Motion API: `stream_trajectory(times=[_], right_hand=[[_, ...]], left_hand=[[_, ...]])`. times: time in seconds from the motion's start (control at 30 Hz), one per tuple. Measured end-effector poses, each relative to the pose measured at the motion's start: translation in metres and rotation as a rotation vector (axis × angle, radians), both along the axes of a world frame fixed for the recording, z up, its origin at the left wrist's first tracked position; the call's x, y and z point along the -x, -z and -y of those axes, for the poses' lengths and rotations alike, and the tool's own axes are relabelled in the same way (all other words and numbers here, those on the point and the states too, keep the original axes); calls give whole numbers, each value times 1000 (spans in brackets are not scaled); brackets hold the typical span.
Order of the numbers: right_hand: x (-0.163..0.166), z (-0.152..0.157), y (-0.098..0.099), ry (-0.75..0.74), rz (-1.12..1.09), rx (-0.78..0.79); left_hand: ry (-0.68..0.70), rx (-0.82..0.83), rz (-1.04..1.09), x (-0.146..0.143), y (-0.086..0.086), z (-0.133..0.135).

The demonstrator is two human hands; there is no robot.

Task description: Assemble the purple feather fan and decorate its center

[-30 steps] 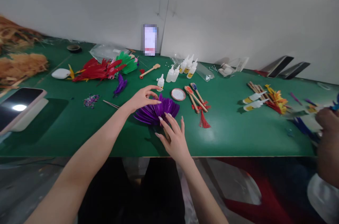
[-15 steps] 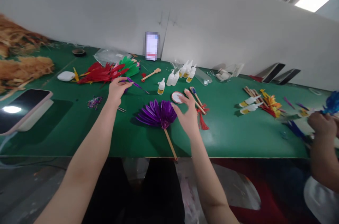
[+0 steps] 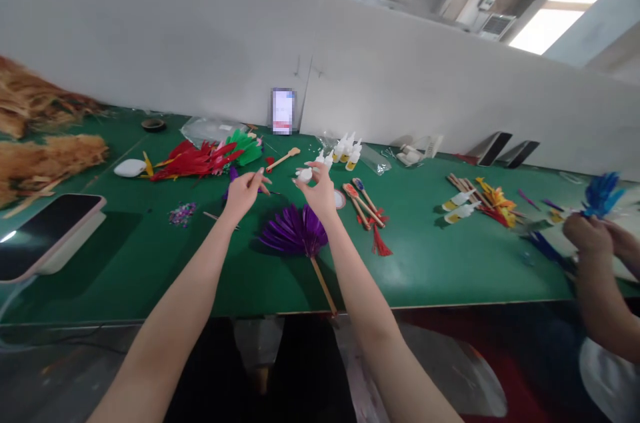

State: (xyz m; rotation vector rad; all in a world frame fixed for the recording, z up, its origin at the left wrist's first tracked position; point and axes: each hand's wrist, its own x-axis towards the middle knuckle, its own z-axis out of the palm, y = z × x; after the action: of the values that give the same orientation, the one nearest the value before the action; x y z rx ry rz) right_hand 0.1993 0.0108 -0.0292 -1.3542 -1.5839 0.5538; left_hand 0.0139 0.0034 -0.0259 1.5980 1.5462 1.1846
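My left hand (image 3: 244, 194) is closed in a pinch, and a thin dark tip of a purple feather (image 3: 275, 194) shows just past its fingers; the rest is hidden. The fingers of my right hand (image 3: 321, 192) are wrapped round a small white glue bottle (image 3: 304, 175), tilted and partly covered by them. Below both hands, a fan of purple feathers (image 3: 287, 231) on a wooden stick (image 3: 324, 284) lies on the green table. Behind my right hand stand more glue bottles (image 3: 353, 155). Beside it is a small round dish (image 3: 339, 199), partly hidden.
Wooden sticks with red tassels (image 3: 365, 205) lie right of my right hand. Red feathers (image 3: 200, 160), green feathers (image 3: 244, 147) and a phone (image 3: 283, 111) are at the back. At far right, a co-worker's hand (image 3: 590, 234) holds blue feathers (image 3: 603, 194). Purple scraps (image 3: 183, 214) lie at left.
My right hand has moved left and closed on the glue bottle that stood on the table. My left hand has come down and right, nearer to it. The view has tilted up.
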Motion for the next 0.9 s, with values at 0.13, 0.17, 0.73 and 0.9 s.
stream_trajectory(times=[0.13, 0.17, 0.73, 0.9], right_hand=[[-6, 44, -19, -162, -30, -330], [-7, 54, -23, -187, 20, -369], [-81, 126, 20, 61, 153, -299], [-69, 132, 29, 192, -51, -367]], left_hand=[[482, 518, 483, -27, -20, 35], [546, 550, 597, -34, -23, 44], [234, 294, 627, -74, -49, 76], [168, 314, 733, -95, -44, 73]])
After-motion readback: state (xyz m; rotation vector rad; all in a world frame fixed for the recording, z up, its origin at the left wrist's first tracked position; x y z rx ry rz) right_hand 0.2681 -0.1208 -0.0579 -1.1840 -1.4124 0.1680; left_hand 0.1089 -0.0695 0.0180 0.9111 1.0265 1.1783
